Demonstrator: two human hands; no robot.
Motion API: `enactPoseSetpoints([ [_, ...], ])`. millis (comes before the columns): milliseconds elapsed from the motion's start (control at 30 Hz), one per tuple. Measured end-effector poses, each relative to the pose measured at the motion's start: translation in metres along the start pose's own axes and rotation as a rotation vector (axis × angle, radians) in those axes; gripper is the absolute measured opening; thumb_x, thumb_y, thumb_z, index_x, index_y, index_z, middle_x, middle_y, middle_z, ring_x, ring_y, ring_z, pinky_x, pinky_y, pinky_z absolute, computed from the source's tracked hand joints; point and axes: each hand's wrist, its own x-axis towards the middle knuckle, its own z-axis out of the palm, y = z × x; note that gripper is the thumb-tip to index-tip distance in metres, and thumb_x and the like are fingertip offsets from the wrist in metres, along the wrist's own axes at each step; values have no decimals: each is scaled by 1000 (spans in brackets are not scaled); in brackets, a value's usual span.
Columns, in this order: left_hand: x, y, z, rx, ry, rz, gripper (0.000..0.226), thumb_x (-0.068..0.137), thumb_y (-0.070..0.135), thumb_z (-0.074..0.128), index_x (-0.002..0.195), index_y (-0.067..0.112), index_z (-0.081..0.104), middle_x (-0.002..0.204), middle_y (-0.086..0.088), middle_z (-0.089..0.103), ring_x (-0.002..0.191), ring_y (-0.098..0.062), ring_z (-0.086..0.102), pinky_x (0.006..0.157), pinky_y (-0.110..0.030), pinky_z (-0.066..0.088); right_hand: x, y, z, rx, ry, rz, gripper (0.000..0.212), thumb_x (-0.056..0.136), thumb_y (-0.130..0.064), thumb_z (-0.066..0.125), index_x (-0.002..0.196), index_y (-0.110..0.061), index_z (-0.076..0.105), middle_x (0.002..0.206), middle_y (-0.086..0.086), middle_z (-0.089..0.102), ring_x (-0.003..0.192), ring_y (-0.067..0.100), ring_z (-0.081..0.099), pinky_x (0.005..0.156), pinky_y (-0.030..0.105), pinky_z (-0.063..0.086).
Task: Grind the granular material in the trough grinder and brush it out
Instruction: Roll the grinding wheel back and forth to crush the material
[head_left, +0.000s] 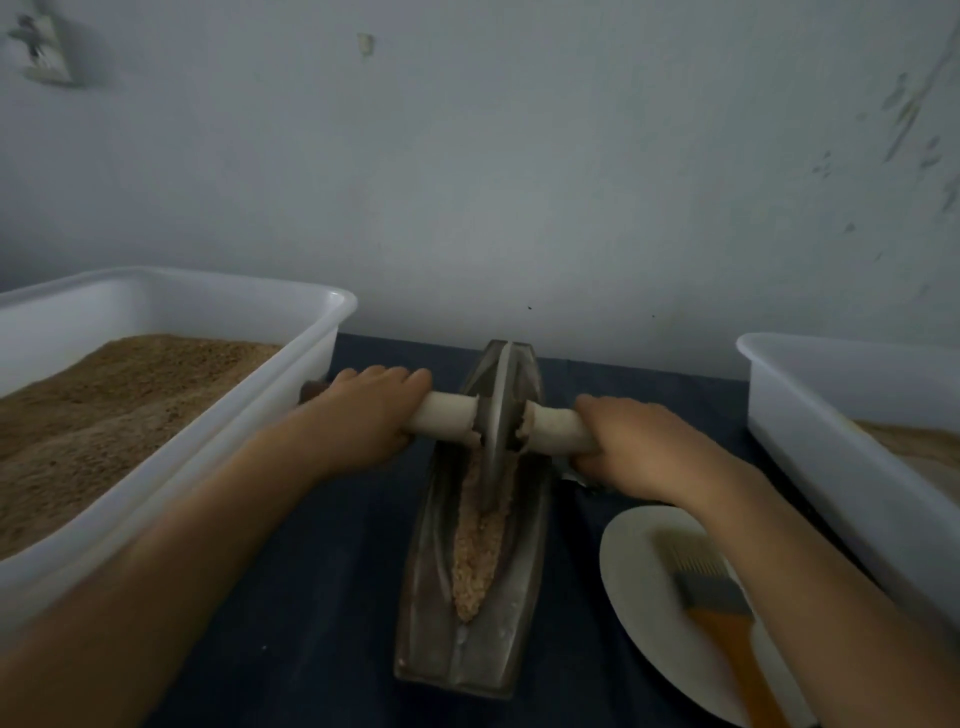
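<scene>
- The left hand (363, 410) grips the left end of the grinder's handle (447, 415), fingers curled over the top of it.
- The right hand (634, 441) grips the right end of the same handle, fingers wrapped round it, so the two hands sit on either side of the wheel.
- The grinding wheel (496, 415) stands upright between the hands, set in the far half of the trough grinder (467, 571) — a long, boat-shaped metal trough lying on the dark cloth (322, 597) and pointing away from the person.
- The granular material (478, 551) lies in the trough's groove, a pale tan strip running from the wheel back toward the person — nearer than both hands.
- A white tub (291, 395) of brown grain sits just left of the left forearm.
- A second white tub (810, 431) sits to the right.
- A brush (711, 592) with an orange handle lies on a white plate (639, 571) under the right forearm.
</scene>
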Motion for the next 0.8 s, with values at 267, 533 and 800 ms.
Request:
enactPoseSetpoints([
  [267, 8, 5, 21, 15, 279, -57, 33, 91, 32, 53, 119, 21, 40, 119, 1, 46, 107, -17, 46, 94, -32, 36, 14, 4, 20, -204, 294, 19, 26, 86, -25, 56, 108, -16, 44, 108, 2, 55, 97, 22, 50, 67, 30, 20],
  [533, -15, 7, -21, -29, -237, 19, 38, 91, 30, 56, 121, 23, 34, 120, 2, 50, 108, -15, 50, 95, -31, 41, -14, -9, -14, 3, -161, -41, 18, 90, -26, 55, 99, -16, 43, 98, 3, 54, 81, 15, 48, 54, 24, 30],
  [800, -30, 5, -47, -142, -545, 69, 27, 91, 27, 55, 110, 26, 35, 89, 11, 45, 79, -4, 47, 70, -18, 37, -34, -15, -38, 117, -413, -112, 26, 88, -29, 60, 102, -7, 59, 91, 7, 60, 75, 15, 52, 59, 26, 36],
])
